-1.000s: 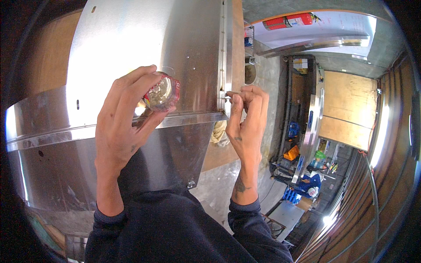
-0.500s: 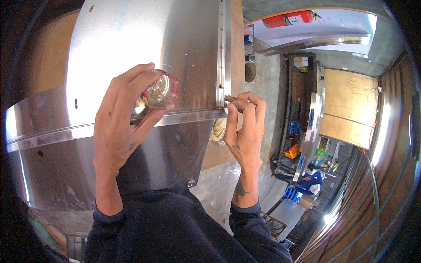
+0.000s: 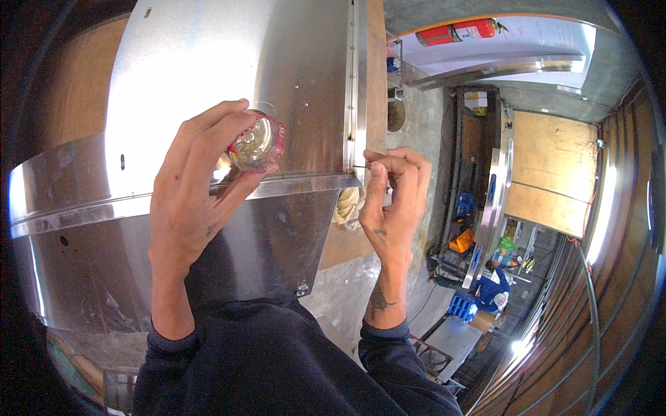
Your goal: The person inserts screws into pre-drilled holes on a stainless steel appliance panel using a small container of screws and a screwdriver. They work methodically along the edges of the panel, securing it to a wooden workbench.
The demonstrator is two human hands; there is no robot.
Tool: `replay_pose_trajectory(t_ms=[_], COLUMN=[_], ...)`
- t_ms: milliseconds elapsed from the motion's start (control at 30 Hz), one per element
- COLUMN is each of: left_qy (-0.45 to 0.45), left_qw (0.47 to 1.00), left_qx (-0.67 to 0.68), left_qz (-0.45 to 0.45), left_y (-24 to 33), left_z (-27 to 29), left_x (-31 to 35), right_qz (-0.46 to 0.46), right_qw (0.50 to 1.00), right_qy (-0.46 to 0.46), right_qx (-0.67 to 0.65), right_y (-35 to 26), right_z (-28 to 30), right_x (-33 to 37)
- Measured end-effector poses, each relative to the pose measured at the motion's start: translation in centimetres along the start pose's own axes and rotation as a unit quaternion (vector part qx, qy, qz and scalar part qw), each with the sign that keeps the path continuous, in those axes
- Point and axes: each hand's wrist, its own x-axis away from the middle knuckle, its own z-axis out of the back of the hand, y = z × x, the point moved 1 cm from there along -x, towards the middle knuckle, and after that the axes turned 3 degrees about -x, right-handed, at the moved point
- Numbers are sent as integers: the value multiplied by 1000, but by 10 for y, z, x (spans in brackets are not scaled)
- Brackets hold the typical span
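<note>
My left hand point(image 3: 186, 170) is closed around a small red can point(image 3: 257, 143), its silvery round end turned up, above the metal sheet. At the sheet's right edge, my right hand point(image 3: 395, 187) pinches a thin stick-like tool point(image 3: 362, 166) between thumb and fingers. The tool's tip reaches the corner of the folded metal edge point(image 3: 352, 149); most of its shaft is hidden by my fingers, so its exact kind is unclear. Small brown marks dot the seam along that edge. The large shiny metal sheet point(image 3: 305, 76) lies under both hands, with a bent flange point(image 3: 277, 186) on its near side.
A crumpled cream cloth point(image 3: 347, 206) lies just below the right corner, on a wooden board point(image 3: 340, 243). Farther right are a long metal rack point(image 3: 489, 201), a blue crate point(image 3: 463, 305) and a person in blue point(image 3: 494, 288). A red fire extinguisher point(image 3: 454, 31) is at the upper right.
My right hand has shifted slightly right, away from the edge, exposing more of the thin tool. The left hand with the can has barely moved. The person in blue has shifted slightly.
</note>
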Motion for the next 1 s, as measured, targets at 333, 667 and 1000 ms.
replay_pose_trajectory(t_ms=[333,667,1000], left_qy=[-18,14,17], left_qw=[1000,997,997], left_qx=[-11,-32,-42], left_qz=[-17,-63,-57], left_y=[3,-1,-1], left_z=[5,2,2], left_x=[-5,-4,-3], right_qz=[68,57,91], right_qw=[990,988,986], right_qy=[75,26,86], right_qx=[-95,-139,-112], right_y=[-57,-69,-86], right_z=[-15,-46,-38], right_x=[-16,-20,-22])
